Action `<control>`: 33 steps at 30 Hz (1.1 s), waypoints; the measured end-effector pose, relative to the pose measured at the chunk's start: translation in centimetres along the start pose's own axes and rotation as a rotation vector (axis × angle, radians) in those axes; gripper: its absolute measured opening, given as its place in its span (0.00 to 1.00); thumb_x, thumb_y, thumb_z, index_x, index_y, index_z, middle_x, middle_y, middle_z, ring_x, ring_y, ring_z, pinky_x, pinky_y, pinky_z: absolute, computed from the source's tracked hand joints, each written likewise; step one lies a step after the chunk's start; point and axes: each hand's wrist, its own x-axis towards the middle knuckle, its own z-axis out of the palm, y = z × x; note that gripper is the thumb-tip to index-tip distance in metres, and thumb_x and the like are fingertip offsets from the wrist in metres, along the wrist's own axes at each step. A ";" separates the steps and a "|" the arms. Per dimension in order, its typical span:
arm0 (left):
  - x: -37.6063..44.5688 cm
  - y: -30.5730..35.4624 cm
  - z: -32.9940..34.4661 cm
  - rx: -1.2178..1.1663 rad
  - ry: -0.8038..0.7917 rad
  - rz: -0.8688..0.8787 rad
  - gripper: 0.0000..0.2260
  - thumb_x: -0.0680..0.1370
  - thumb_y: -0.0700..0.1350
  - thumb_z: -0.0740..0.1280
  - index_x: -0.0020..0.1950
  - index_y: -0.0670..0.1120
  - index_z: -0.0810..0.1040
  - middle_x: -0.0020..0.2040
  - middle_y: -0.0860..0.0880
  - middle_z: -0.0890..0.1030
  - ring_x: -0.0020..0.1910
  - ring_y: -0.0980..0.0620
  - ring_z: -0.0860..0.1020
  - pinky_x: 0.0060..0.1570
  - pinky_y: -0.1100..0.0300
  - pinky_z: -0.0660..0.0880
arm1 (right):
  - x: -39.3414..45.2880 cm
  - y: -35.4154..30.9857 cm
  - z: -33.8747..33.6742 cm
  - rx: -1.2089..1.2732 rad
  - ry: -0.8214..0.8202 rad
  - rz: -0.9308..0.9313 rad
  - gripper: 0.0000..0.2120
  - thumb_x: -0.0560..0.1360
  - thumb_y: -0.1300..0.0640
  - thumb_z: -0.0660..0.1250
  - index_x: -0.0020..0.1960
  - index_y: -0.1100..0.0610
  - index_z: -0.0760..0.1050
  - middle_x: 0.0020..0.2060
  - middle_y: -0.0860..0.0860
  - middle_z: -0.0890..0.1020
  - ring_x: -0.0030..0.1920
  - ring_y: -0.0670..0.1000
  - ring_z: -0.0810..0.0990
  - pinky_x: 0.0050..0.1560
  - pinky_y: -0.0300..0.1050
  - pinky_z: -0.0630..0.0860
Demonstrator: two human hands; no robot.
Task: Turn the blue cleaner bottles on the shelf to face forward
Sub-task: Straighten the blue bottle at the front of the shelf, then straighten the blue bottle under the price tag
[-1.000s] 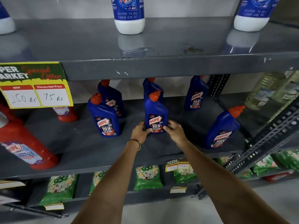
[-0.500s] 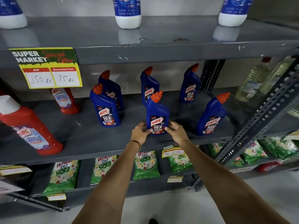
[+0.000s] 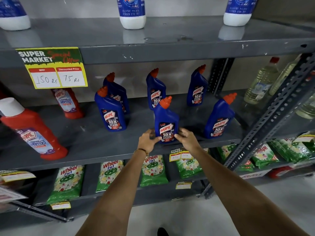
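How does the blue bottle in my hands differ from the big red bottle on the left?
The blue bottle has an orange angled cap; the red bottle has a white flat cap. Both hands, left and right, touch the blue one; the red one is untouched. Both carry Harpic labels and face forward.

both arms outstretched, left hand (image 3: 148, 140) and right hand (image 3: 187, 138) cupped inward.

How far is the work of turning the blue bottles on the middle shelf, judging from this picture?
Mostly done, it seems. The front left bottle, the back middle bottle and the back right bottle show their labels forward. In hand: the left hand and right hand grip the base of the front middle bottle, label already forward. Left: the front right bottle looks slightly angled; the back left bottle is partly hidden.
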 end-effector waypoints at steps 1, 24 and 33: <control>0.0 0.0 0.0 -0.001 -0.002 0.001 0.21 0.72 0.42 0.70 0.63 0.40 0.72 0.60 0.40 0.79 0.60 0.45 0.76 0.61 0.54 0.72 | 0.0 0.0 0.0 0.000 -0.002 0.004 0.19 0.75 0.63 0.64 0.65 0.60 0.70 0.61 0.60 0.77 0.62 0.55 0.75 0.66 0.55 0.71; -2.8 -6.4 -11.3 0.042 0.054 -0.070 0.23 0.74 0.47 0.68 0.66 0.38 0.71 0.64 0.40 0.76 0.63 0.44 0.75 0.60 0.57 0.70 | -5.7 0.1 9.6 0.137 0.615 0.164 0.10 0.71 0.67 0.63 0.52 0.62 0.75 0.48 0.58 0.80 0.51 0.58 0.77 0.53 0.53 0.74; -1.3 -8.3 -17.0 0.047 0.144 -0.117 0.24 0.73 0.49 0.69 0.65 0.39 0.71 0.63 0.40 0.77 0.63 0.43 0.74 0.64 0.51 0.70 | -3.6 -4.0 16.6 0.010 0.352 0.051 0.16 0.73 0.63 0.65 0.61 0.63 0.73 0.58 0.59 0.79 0.59 0.57 0.76 0.58 0.44 0.71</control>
